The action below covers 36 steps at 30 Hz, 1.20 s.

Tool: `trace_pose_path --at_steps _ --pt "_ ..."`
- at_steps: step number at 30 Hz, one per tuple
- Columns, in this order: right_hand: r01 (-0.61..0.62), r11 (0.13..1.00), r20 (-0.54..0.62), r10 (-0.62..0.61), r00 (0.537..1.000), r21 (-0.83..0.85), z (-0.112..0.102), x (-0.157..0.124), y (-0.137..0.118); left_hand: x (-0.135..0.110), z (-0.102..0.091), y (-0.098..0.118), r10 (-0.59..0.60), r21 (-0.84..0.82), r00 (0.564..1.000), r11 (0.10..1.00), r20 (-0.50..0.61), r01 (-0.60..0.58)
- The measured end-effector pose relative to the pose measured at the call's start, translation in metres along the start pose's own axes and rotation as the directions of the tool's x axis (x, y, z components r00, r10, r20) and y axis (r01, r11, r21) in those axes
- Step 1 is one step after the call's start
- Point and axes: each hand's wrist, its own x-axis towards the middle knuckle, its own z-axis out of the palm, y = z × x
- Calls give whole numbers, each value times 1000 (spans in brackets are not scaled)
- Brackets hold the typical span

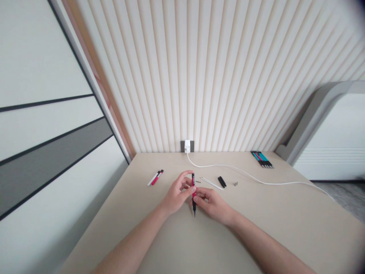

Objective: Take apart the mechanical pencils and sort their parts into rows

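You hold the red-and-black pen (193, 182) nearly upright over the middle of the desk (256, 232). Your left hand (177, 193) has its grip pinched shut on the upper barrel, and your right hand (213, 204) is closed around the lower end, likely to steady both halves. Thin white refills (211, 183) and black pen pieces (221, 182) lie at two o'clock, within easy reach.

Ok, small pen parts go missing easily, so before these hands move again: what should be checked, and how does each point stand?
1. Grip: left hand and right hand both pinch the red pen: ok.
2. Seating of its black tip: cannot tell, too small.
3. The small metal part lies on the table, away from its edges: ok.
4. The white refills and black pieces lie apart from the hands: ok.
5. The white cable runs clear of both hands: ok.
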Motion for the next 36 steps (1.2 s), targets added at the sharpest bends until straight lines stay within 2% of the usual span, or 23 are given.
trace_pose_path --at_steps 8,13,16,20,24,27,30,32,34,35,36 --pt "1 1000 0 -1 1000 7 0 -1 -4 0 2 -5 2 -31 1000 1000 -23 -3" --pt "11 1000 10 -11 1000 3 -1 -1 -3 0 2 -5 1 -117 999 993 -42 -6" --pt "32 999 -43 -34 999 -28 -1 0 -3 0 1 -3 33 -157 995 986 -99 -48" --pt "56 986 -127 -76 989 -159 -4 1 -1 1 0 -2 63 -158 980 983 -187 -93" --pt "38 967 -199 -90 976 -253 -9 3 -1 3 -1 -6 62 -143 976 985 -210 -93" --pt "13 956 -294 -103 950 -293 -18 3 -2 5 -5 -11 75 -59 975 994 -210 -89" --pt "-19 932 -445 -155 882 -361 -40 4 -1 6 -13 -18 133 193 974 977 -182 -97" --pt "-70 893 -550 -210 808 -444 -67 5 4 6 -18 -22 192 417 975 899 -109 -130" --pt "-219 811 -608 -198 769 -542 -103 4 13 5 -20 -23 253 563 967 803 -27 -194" --pt "-347 736 -647 -160 746 -582 -122 2 19 4 -19 -23 279 607 960 761 12 -229" --pt "-482 624 -680 -110 725 -615 -142 -1 24 3 -18 -22 298 638 953 725 52 -261"
